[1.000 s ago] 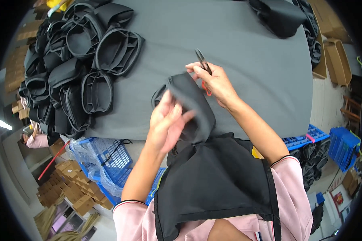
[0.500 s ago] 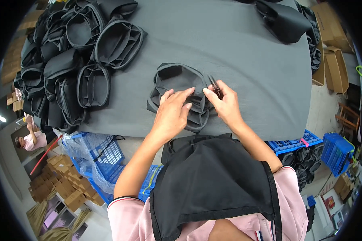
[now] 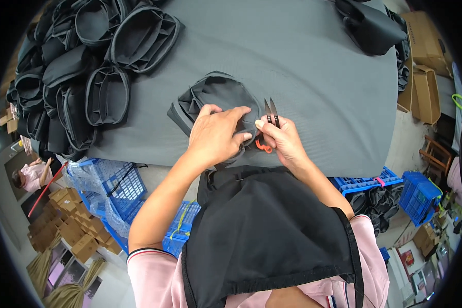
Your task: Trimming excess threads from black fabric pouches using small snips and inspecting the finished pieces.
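A black fabric pouch [image 3: 220, 90] with a zip rim and inner dividers lies on the grey-covered table in front of me. My left hand [image 3: 218, 132] holds it by the near right side, fingers stretched across the fabric and thumb lower down. Closed around small black snips [image 3: 271, 114], my right hand [image 3: 283, 137] is at the pouch's right edge. The snips' two pointed blades stand apart, facing away from me. An orange piece [image 3: 263, 146] shows below my right hand, next to the pouch. The right thumb tip is at the pouch's rim; my palm hides the snips' handle.
Many similar black pouches [image 3: 108, 95] are heaped on the table [image 3: 313, 61] at the left. Another dark pouch [image 3: 372, 31] lies at the far right, near cardboard boxes [image 3: 425, 95]. Blue crates [image 3: 133, 187] stand below the near edge. A person [image 3: 36, 174] is at the far left.
The pouch has turned and shifted slightly left under my left hand. In my right hand the snips now point more upright, and the orange piece has come into sight.
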A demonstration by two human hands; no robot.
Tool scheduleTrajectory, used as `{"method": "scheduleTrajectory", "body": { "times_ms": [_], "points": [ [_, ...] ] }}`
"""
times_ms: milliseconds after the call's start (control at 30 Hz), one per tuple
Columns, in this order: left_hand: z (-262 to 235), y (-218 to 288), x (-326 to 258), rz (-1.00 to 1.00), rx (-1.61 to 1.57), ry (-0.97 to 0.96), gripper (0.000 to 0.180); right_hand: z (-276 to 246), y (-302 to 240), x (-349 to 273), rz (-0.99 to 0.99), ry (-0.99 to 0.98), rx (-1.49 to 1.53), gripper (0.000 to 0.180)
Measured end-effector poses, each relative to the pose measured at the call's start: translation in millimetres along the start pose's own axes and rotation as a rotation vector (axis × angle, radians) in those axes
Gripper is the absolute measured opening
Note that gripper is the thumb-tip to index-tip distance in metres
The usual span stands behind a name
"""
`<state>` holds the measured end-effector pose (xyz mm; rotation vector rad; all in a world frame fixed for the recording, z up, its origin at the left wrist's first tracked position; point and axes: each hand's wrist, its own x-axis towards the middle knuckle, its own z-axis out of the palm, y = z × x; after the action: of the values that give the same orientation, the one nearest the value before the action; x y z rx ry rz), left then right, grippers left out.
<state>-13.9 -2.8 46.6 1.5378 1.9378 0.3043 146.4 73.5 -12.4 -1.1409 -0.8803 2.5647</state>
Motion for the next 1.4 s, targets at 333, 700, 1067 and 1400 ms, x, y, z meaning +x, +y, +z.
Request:
{"method": "scheduleTrajectory", "body": {
  "times_ms": [333, 700, 1067, 1400],
  "points": [
    [2, 2, 12, -0.056, 0.005, -0.042, 0.038, -14, -11, -38, -0.662, 0.283, -1.175, 0.028],
    [3, 4, 21, -0.084, 0.013, -0.092, 0.036, -22, -8, -26, -0.953, 0.165, -1.442, 0.029],
    [6, 2, 21, -0.071, 0.046, -0.088, 0.035, -27, -2, -25, -1.069, 0.230, -1.390, 0.027],
    [2, 6, 22, -0.112, 0.023, -0.131, 0.035, -26, -11, -27, -0.988, 0.161, -1.444, 0.025]
  ]
}}
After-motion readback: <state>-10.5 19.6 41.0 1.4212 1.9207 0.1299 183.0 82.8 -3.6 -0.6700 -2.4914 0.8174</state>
